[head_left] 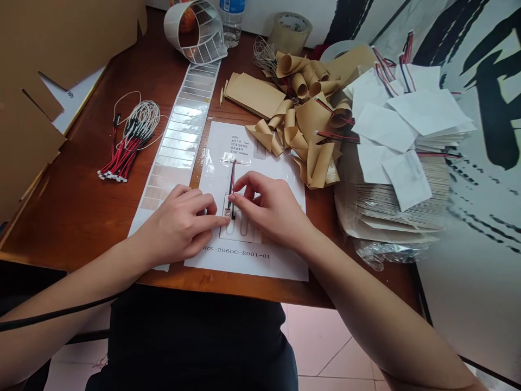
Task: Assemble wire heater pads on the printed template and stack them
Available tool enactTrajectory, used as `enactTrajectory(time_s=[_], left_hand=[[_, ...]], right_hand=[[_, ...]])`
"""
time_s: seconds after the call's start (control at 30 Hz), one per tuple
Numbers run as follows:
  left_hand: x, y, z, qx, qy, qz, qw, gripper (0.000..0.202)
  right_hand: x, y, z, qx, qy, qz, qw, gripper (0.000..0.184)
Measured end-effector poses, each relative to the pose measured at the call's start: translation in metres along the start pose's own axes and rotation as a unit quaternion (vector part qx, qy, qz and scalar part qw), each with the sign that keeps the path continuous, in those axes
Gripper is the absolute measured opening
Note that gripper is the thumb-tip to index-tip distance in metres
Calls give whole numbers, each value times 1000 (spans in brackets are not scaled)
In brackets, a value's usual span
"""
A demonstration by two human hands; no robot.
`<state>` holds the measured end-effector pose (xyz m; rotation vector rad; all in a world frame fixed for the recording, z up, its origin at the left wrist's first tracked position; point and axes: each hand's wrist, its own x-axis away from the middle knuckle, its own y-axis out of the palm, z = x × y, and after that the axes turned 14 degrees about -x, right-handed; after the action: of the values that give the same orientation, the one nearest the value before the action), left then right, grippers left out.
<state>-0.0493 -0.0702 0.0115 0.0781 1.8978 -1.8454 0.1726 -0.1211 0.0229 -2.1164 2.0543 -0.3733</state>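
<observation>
On a white printed sheet lies a thin lead of dark and red wires, running down from a strip of clear tape onto a printed outline with rounded loops. My right hand pinches the wires between thumb and index finger, just above the outline. My left hand rests on the sheet from the left. Its index finger stretches out and its tip touches a small shiny piece beside the wires' lower end; the other fingers are curled. What the piece is, I cannot make out.
Left of the sheet runs a strip of clear labels from a roll. Bundled red-black wires lie further left, by a cardboard box. Brown paper pieces, packing tape and a stack of white cards stand right.
</observation>
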Motion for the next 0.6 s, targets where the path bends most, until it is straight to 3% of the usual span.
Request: enactTrajectory(time_s=[0.17, 0.27, 0.37, 0.43, 0.5, 0.6], left_hand=[[1, 0, -1, 22, -13, -3, 1000, 32], [0, 0, -1, 30, -20, -23, 999, 34], [0, 0, -1, 44, -34, -32, 998, 34], [0, 0, -1, 61, -45, -35, 996, 34], [-1, 0, 0, 90, -65, -49, 993, 34], [-4, -2, 0, 128, -103, -77, 983, 33]], right_hand=[[-2, -5, 0, -89, 92, 12, 992, 14], [-7, -13, 0, -179, 153, 5, 972, 18], [-14, -23, 2, -255, 170, 28, 951, 26], [-16, -27, 3, -248, 143, 61, 956, 25], [-14, -28, 1, -172, 69, 83, 979, 20], [-4, -21, -7, 2, -67, 13, 998, 13]])
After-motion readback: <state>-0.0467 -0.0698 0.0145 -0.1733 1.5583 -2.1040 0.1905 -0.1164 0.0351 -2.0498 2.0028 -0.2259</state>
